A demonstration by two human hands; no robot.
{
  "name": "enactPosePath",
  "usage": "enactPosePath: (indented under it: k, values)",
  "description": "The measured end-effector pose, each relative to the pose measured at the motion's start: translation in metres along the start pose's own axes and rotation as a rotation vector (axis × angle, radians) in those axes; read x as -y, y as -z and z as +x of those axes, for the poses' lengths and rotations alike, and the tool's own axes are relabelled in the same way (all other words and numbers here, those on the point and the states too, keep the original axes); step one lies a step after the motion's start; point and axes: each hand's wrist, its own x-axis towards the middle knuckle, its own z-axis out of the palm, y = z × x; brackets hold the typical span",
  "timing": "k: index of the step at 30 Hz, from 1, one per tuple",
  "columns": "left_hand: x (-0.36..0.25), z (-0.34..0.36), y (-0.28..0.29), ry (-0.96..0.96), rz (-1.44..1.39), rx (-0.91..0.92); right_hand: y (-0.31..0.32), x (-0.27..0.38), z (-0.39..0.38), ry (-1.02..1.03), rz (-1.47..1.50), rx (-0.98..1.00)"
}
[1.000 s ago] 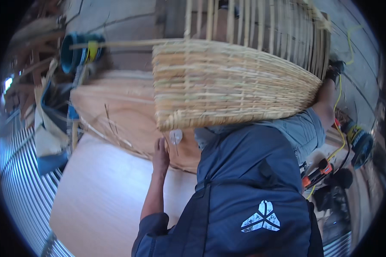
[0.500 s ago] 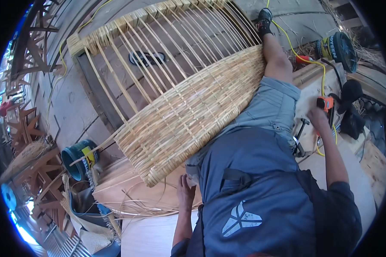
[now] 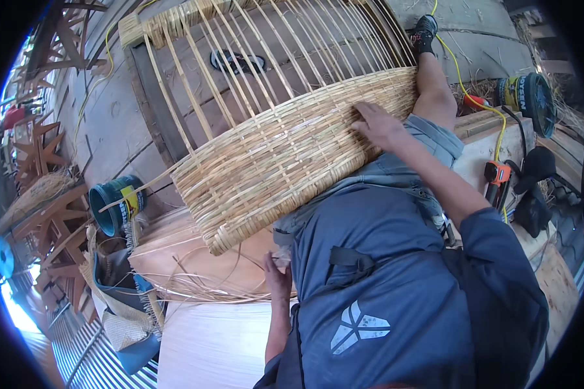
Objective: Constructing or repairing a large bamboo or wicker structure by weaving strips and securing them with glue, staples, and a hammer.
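A woven cane panel [image 3: 285, 155] slants across my lap, its dense weave nearest me and bare stakes running on to a wrapped rail [image 3: 175, 23] at the far side. My right hand [image 3: 377, 126] lies on the weave near its right part, fingers stretched and holding nothing. Low beside my left thigh is my left hand [image 3: 278, 277], its fingers loosely apart with nothing visible in them. One long loose cane strand [image 3: 150, 174] sticks out from the panel's left edge. To my right, an orange-and-black tool [image 3: 498, 174] rests on a wooden surface, apart from my hand.
Dark green buckets stand at left [image 3: 115, 204] and right [image 3: 532, 100]. Loose cane strips [image 3: 201, 285] lie on the wood by my left hand. A yellow cord [image 3: 464, 84] runs along the right. A sandal [image 3: 237, 63] lies beneath the stakes; brown wooden stars [image 3: 42, 149] stand at far left.
My right hand has left the orange-and-black tool and moved left onto the woven panel. My left hand stays low by my thigh. The view has shifted slightly.
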Motion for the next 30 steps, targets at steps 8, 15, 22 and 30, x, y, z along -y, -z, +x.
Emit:
enactPosePath:
  k: [8,15,22,30]
  values:
    - [-0.009,-0.02,0.043,0.404,-0.05,-0.382,0.005,-0.004,0.007,0.07,0.009,-0.067]
    - [-0.055,0.01,0.131,0.484,-0.504,-0.885,0.04,0.1,0.014,0.259,0.552,-0.053]
    - [-0.139,0.077,0.181,0.065,0.055,-0.75,0.11,0.227,-0.033,0.651,0.846,0.226]
    - [-0.174,0.137,0.179,-0.178,0.059,-0.658,0.078,0.259,-0.038,0.844,0.153,0.242]
